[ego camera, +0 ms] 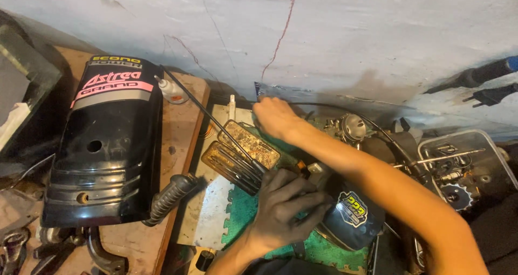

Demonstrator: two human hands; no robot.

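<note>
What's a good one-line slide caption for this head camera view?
Grease-blackened left hand steadies a dark engine part while the right hand reaches toward the wall, beside a black motorcycle cover.

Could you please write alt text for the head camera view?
Left hand presses a dark rounded part on a green mat; right hand reaches toward the wall, with a black plastic cover alongside.

- Your left hand [283, 207] is wearing a black, grime-dark coating.
- Your bare right hand [275, 117] is showing warm tan.
- The glossy black fairing panel [105, 145] is carrying pink, yellow and grey lettering bands.
- The green mat [243, 213] is showing a dotted texture.
- The wall [324, 32] is showing pale blue-white, with red cracks running down.
- The black cap [353, 218] is displaying a yellow-and-white sticker.
</note>
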